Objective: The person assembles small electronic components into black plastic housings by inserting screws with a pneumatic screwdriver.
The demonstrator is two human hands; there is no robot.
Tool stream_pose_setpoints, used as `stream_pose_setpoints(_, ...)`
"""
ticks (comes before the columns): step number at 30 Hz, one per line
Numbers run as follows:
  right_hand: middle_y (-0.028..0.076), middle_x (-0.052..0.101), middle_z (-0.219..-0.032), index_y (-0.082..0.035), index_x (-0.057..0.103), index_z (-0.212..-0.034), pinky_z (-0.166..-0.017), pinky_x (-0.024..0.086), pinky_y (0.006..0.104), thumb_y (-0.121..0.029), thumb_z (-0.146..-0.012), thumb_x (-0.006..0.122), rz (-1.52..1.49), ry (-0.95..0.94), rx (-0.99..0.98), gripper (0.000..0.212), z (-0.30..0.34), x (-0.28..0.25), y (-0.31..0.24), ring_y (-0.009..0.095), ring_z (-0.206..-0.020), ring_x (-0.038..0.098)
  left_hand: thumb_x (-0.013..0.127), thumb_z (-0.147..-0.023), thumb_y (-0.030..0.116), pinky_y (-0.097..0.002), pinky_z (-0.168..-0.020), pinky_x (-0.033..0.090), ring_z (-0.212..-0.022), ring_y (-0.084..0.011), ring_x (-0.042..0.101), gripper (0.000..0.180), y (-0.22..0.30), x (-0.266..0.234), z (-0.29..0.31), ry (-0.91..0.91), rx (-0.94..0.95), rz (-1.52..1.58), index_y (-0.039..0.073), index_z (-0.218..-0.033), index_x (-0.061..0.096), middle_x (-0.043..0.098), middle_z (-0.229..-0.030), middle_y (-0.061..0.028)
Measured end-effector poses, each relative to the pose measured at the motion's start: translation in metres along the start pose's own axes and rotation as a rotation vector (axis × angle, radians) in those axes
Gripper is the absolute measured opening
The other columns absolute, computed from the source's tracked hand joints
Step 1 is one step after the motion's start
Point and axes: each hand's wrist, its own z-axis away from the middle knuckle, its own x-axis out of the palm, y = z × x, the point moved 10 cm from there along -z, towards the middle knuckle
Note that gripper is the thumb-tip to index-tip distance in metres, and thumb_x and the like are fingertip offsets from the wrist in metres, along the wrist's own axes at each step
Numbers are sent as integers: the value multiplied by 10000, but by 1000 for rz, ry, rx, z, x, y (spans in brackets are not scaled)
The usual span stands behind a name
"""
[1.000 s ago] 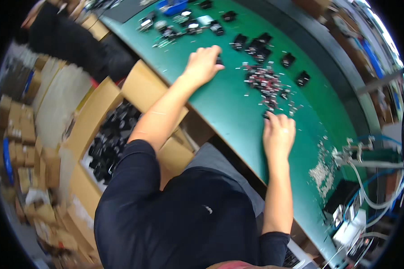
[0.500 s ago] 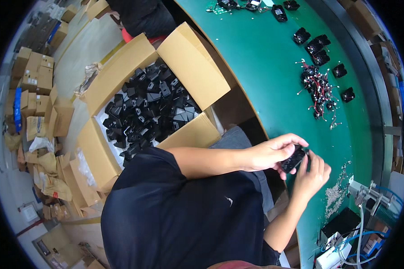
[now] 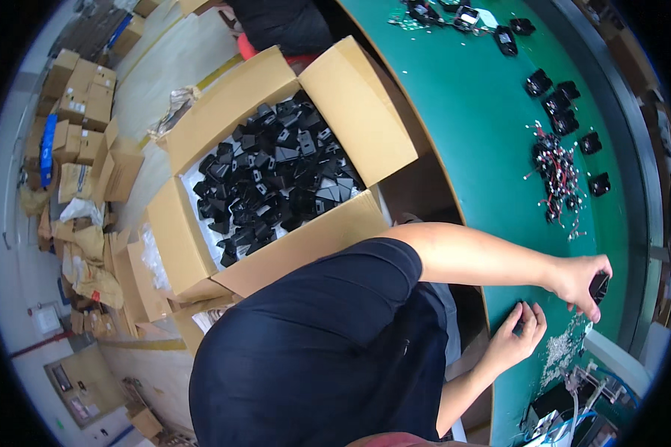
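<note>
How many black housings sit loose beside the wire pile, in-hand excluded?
6 visible. Above the wire pile in the picture: upper-left housing, upper-right housing, middle housing, lower housing. Right of it: upper one, lower one. Pile may hide others.

A green counter (image 3: 454, 97) has a dark grey rail (image 3: 627, 104) along its far edge; out past its near edge, pale floor (image 3: 179, 63) with yellow stripes (image 3: 141, 345) stretches toward a light grey wall (image 3: 19, 257); cartons (image 3: 86, 97) stand stacked near it; a tan, door-like panel (image 3: 100, 387) shows farther along.
</note>
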Motion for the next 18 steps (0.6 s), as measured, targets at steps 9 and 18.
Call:
stream_pose_setpoints(9,164,532,-1376,-2,602,-1319,-718,534,266,42,-878,726,-264,20,155,460,-1,3,20,160,-814,649,993,-566,393,-445,-1037,462,-1234,-391,539,1086,-43,-27,-36,-147,137,-607,3,-1399,416,527,-1321,-250)
stream_pose_setpoints(18,70,676,-1095,29,629,-1269,-837,488,260,81,-870,726,-556,-143,487,414,16,23,76,111,-897,598,998,-557,376,-396,-1029,488,-1199,-338,593,1026,-37,-44,-11,-121,72,-377,2,-1369,493,582,-1289,-212)
